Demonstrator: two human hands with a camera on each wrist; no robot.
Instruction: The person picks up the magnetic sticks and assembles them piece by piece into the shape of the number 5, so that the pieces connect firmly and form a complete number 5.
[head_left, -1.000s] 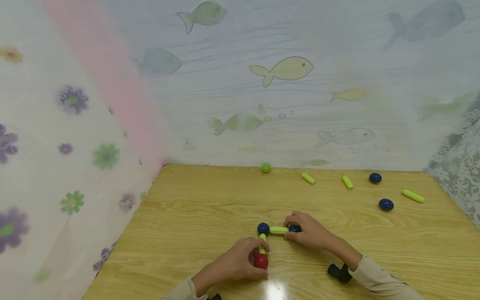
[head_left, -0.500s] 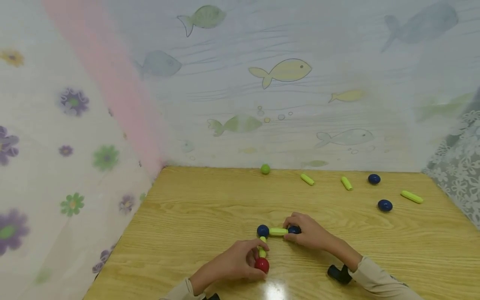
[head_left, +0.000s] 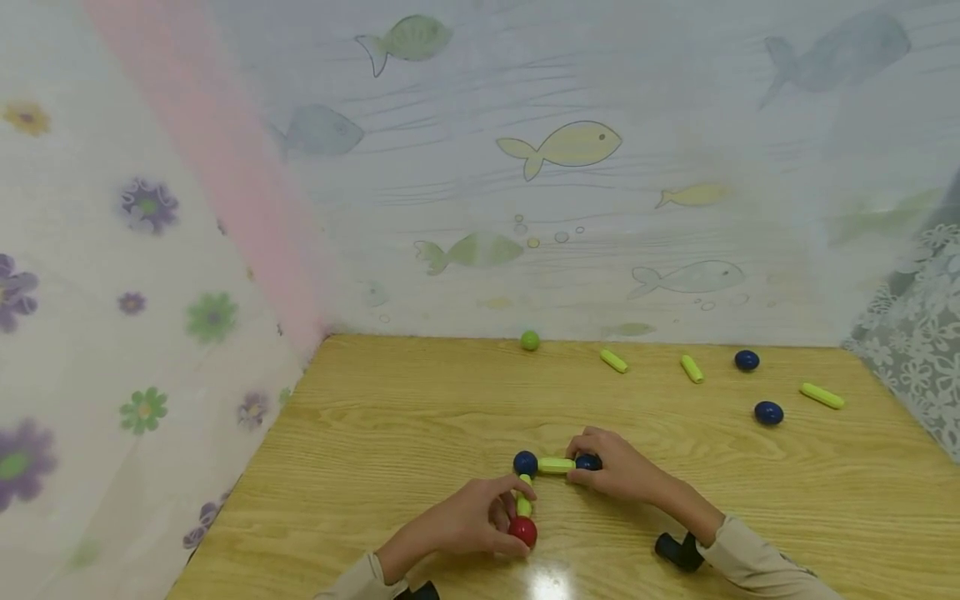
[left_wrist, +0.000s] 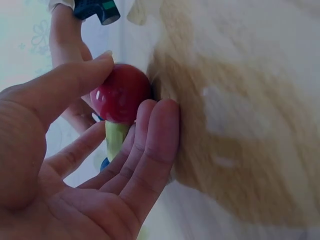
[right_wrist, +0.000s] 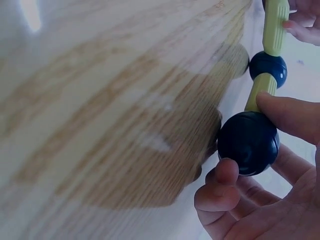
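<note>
On the wooden table lies an L-shaped chain of balls and ribbed rods. A dark blue ball (head_left: 526,463) forms its corner. One yellow-green rod (head_left: 556,466) runs right from it to a second dark blue ball (right_wrist: 248,143). Another yellow-green rod (left_wrist: 116,137) runs toward the person, ending in a glossy red ball (left_wrist: 122,93). My left hand (head_left: 472,518) grips the red ball between thumb and fingers, its index finger reaching over the rod. My right hand (head_left: 621,471) holds the second blue ball, thumb against the rod's end; that ball is partly hidden in the head view.
Along the far table edge lie a green ball (head_left: 530,340) and yellow-green rods (head_left: 613,361), (head_left: 692,369). Farther right are two dark blue rounded pieces (head_left: 746,360), (head_left: 768,413) and another rod (head_left: 822,396). A fish-patterned cloth (head_left: 450,167) hangs behind the table (head_left: 390,417).
The view has tilted slightly, so the scene sits a little lower. Both hands keep their hold on the chain, with hardly any movement.
</note>
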